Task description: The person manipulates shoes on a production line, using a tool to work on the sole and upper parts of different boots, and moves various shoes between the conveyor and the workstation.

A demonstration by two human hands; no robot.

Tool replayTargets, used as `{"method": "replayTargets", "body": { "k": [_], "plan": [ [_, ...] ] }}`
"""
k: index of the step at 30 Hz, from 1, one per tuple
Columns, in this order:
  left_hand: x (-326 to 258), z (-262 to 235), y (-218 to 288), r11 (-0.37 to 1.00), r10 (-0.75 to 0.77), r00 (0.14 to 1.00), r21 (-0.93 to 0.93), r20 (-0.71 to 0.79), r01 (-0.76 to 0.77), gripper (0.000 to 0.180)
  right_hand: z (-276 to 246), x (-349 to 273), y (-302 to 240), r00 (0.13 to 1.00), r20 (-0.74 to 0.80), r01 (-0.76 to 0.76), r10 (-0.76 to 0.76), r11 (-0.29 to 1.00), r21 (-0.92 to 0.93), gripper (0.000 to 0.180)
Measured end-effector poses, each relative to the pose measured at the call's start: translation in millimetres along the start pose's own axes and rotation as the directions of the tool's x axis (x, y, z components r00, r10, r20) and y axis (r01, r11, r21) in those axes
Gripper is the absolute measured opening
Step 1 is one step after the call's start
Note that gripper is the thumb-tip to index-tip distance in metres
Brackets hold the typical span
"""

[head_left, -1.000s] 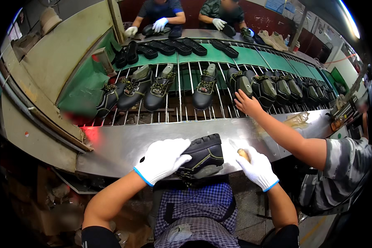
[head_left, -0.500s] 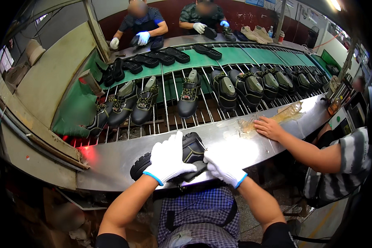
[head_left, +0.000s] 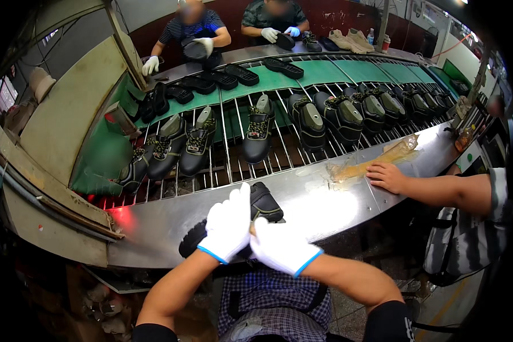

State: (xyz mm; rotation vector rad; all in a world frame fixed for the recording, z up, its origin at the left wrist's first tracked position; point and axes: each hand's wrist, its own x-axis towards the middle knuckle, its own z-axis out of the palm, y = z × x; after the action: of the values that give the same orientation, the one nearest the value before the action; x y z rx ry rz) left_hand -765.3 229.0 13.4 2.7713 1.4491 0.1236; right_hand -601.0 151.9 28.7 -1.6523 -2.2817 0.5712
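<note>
A black work shoe [head_left: 265,206] lies on its side at the near edge of the metal ledge, its chunky treaded sole [head_left: 192,237] toward the left. My left hand [head_left: 228,223], in a white knit glove with a blue cuff, is wrapped over the middle of the shoe and grips it. Pressed close beside it is my right hand [head_left: 282,244], gloved the same way, its fingers curled in at the shoe's near side. A small tan bit shows at those fingertips, too covered to name. Both gloves hide much of the shoe.
Beyond the ledge [head_left: 154,228], black shoes on lasts [head_left: 257,137] stand on a rod rack [head_left: 228,165]. Loose black soles [head_left: 198,84] lie on a green strip [head_left: 256,91]. A co-worker's bare hand [head_left: 386,178] rests by brown tape [head_left: 376,162] at right; two gloved co-workers sit opposite.
My right hand has moved left across the shoe, up against my left hand. The co-worker's hand at right has slid a little right. Opposite, one co-worker has lifted a sole.
</note>
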Motion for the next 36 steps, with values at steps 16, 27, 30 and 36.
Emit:
{"method": "replayTargets", "body": {
  "k": [16, 27, 30, 36],
  "plan": [
    [-17.7, -27.0, -27.2, 0.907, 0.299, 0.952, -0.294, -0.059, -0.303, 0.089, 2.2, -48.0, 35.1, 0.942, -0.122, -0.285, 0.313, 0.937, 0.199, 0.046],
    [-43.2, -16.6, -84.8, 0.893, 0.119, 0.967, -0.400, -0.227, -0.204, 0.076, -6.9, -29.7, -0.6, 0.956, 0.058, -0.291, 0.286, 0.947, 0.138, 0.044],
    [-35.9, -8.2, -77.1, 0.928, 0.098, 0.976, -0.336, -0.194, -0.160, 0.066, 2.7, -18.2, -4.5, 0.959, -0.008, -0.282, 0.284, 0.955, 0.089, 0.045],
    [-35.8, 0.1, -76.6, 0.922, 0.131, 0.939, -0.310, -0.317, -0.233, 0.052, -12.4, -14.5, -34.1, 0.989, 0.133, -0.087, 0.057, 0.969, 0.232, 0.044]
  ]
}}
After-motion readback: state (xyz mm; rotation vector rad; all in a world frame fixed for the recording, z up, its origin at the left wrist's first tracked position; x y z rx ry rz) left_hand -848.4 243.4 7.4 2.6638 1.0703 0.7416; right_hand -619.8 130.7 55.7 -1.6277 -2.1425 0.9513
